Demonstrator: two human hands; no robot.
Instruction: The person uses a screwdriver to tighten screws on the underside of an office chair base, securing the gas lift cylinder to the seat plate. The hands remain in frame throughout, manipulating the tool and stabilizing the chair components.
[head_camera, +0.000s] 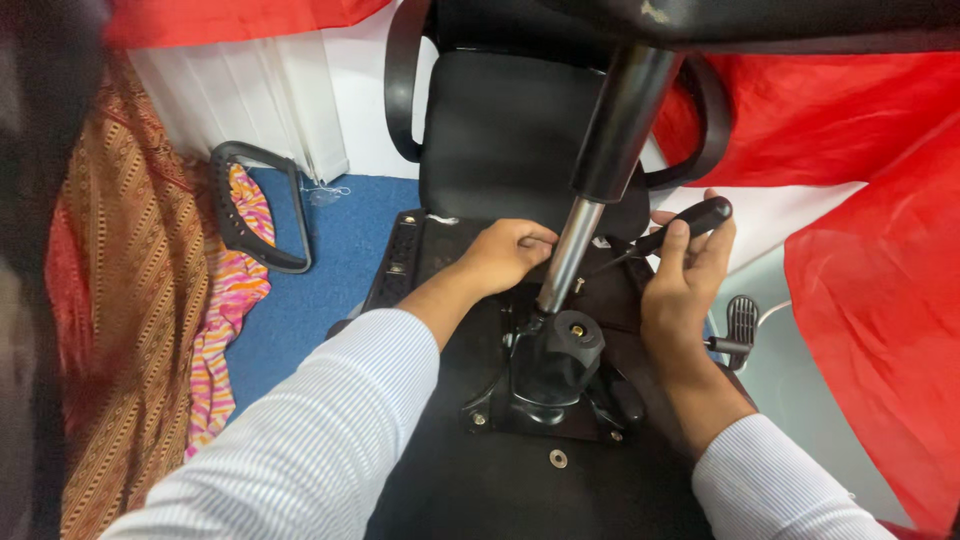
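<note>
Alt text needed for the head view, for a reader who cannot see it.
A person's right hand holds a black-handled screwdriver to the underside of an overturned black office chair, while the left hand rests on the seat plate beside the gas-lift column. A detached armrest lies on blue carpet; red cloth hangs alongside.

We see an upturned office chair seat (470, 490), its gas cylinder (600, 170) rising toward us from the black mechanism plate (545, 385). Our left hand (505, 250) presses on the plate beside the cylinder; our right hand (685, 280) grips a black-handled screwdriver (680, 225). A loose armrest (255, 205) lies on the blue carpet (340, 250) at left.
</note>
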